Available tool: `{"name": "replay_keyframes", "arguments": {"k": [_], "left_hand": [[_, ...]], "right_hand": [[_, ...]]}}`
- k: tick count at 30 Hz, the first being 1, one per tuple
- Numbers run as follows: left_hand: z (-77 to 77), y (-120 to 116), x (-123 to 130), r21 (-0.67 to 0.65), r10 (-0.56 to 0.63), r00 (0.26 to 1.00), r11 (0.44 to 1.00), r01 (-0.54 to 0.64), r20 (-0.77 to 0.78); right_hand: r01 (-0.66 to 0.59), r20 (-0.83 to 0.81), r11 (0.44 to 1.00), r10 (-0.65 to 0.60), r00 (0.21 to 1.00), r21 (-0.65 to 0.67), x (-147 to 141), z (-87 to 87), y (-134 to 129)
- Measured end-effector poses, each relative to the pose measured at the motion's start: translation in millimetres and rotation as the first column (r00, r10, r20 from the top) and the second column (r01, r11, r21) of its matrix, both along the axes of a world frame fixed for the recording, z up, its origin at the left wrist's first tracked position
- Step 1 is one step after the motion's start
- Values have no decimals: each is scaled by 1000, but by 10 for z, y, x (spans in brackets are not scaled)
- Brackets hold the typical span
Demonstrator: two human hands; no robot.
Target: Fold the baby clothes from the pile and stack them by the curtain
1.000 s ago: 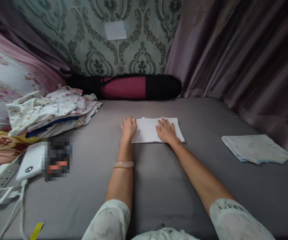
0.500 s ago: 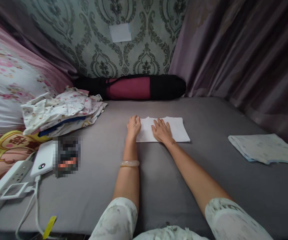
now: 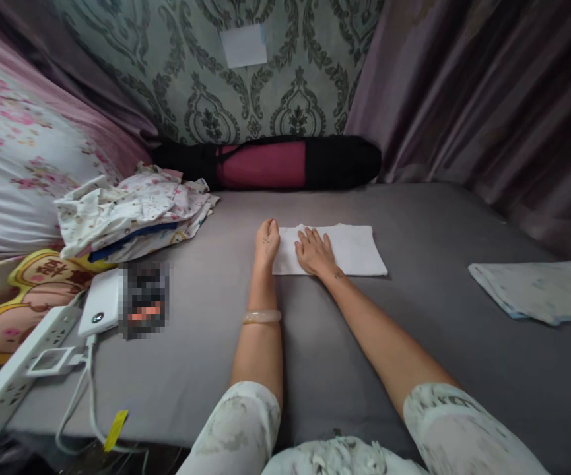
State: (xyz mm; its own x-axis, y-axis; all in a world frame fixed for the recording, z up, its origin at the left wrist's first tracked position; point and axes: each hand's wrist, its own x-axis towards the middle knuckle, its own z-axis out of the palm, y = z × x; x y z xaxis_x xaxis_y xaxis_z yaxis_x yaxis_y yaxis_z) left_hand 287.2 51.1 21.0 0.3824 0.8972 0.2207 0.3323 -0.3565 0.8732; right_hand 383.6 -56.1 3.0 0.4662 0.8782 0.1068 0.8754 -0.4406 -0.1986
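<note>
Backing the upper centre: green-grey damask-patterned wallpaper. Spanning the lower half: flat grey cloth-covered surface. Lying at centre: folded white fabric rectangle. Resting flat on it, fingers spread: bare right hand. Curling fingers at its left edge, pinch impossible to tell: bare left hand.
</note>
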Motion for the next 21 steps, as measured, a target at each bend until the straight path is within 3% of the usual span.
{"name": "replay_keyframes", "arguments": {"k": [6, 14, 21], "left_hand": [[5, 47, -52, -59, 88, 989, 995, -82, 120], [-61, 112, -77, -128, 172, 962, 981, -148, 212], [-51, 130, -72, -157, 207, 954, 972, -175, 217]], "right_hand": [[-24, -27, 999, 25, 999, 25, -118, 98, 128], [-33, 1, 999, 33, 999, 34, -190, -13, 171], [-64, -42, 998, 65, 997, 16, -332, 157, 352]]}}
